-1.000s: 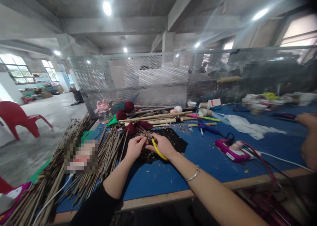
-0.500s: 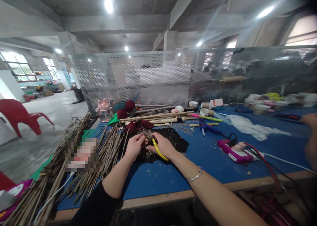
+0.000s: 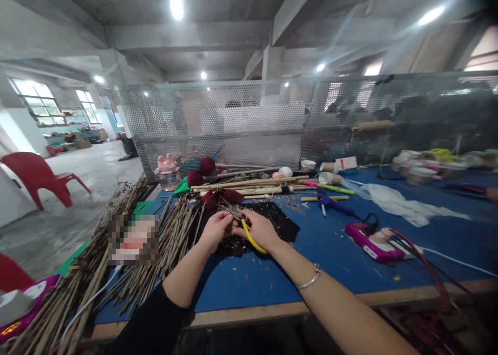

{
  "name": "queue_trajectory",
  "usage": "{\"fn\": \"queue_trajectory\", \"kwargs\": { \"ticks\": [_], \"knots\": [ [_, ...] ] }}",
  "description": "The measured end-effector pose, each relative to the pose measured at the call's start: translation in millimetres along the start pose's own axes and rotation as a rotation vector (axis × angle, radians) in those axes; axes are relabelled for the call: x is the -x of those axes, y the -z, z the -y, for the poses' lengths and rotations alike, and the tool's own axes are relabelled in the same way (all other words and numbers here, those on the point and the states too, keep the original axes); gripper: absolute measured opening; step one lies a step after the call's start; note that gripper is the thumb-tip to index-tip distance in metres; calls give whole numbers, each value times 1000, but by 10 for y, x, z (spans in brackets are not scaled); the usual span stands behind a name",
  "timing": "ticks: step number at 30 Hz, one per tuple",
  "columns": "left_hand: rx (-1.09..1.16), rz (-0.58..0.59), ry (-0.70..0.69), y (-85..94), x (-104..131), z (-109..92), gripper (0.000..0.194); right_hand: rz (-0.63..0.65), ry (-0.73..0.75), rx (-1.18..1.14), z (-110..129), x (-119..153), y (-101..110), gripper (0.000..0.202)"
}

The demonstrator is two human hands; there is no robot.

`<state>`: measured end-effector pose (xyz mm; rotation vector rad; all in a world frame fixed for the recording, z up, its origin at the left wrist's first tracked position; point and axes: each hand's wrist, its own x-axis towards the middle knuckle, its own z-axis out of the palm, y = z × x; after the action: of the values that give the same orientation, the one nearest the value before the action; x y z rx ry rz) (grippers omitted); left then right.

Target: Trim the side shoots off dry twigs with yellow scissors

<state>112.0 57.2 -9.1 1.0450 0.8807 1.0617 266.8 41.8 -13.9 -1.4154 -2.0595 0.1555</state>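
A red chair [image 3: 29,171] stands on the grey floor [image 3: 103,176]. Lights [image 3: 177,8] dot the ceiling [image 3: 229,2]; the windows [image 3: 41,106] are bright.

Workshop clutter on a blue tabletop [image 3: 272,288], backed by a perforated metal partition [image 3: 264,137].
Near the partition's foot stands a clear bottle with a pink lid [image 3: 167,174]; two maroon yarn balls [image 3: 207,166] sit to its right. Farther right, a paper cup [image 3: 327,178] lies tipped over, with a blue glue gun [image 3: 335,204] nearer the front. Beyond that are a crumpled white plastic bag [image 3: 400,202] and a magenta power strip [image 3: 360,236] with a plug in it. On the floor at far left stands a red plastic chair [image 3: 27,171]; windows [image 3: 37,100] and ceiling lights [image 3: 177,8] glow bright.
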Motion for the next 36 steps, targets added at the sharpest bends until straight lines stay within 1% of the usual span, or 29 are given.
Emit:
{"fn": "queue_trajectory", "kwargs": {
  "ticks": [3,6,9,11,13,16,18,20,24,26,29,32,36],
  "knots": [
    [63,10,31,22,-20,31,33,-15,2,5,-17,2,-15,45],
    [118,31,96,42,-31,58,31,-28,10,8,-18,6,-28,48],
    [68,17,189,38,-22,65,34,-28,2,1,-7,8,-30,46],
    [23,6,208,24,-13,62,40,-27,-10,-1,-3,7,-27,44],
    [8,9,166,13,-8,59,43,-30,-14,1,-7,2,-26,43],
    [-13,0,61,7,-10,63,39,-48,-32,16,-26,-8,-25,44],
    [-23,4,16,10,-17,74,36,-48,-66,31,-42,-14,-23,43],
    [-43,7,-21,12,-26,90,38,-42,-91,45,-58,-15,-20,42],
    [-142,-13,-115,9,-46,123,34,-49,-78,57,-77,-10,-20,41],
    [-180,-28,-128,6,-50,132,32,-47,-67,53,-77,-10,-24,41],
    [-207,-42,-113,-1,-43,135,32,-38,-75,56,-67,-13,-27,41],
    [-192,-22,-90,-14,-27,130,33,-36,-88,45,-49,-13,-24,42],
    [-142,-24,-75,-46,-17,131,29,-50,-53,-12,-23,-4,-26,40]
  ]
}}
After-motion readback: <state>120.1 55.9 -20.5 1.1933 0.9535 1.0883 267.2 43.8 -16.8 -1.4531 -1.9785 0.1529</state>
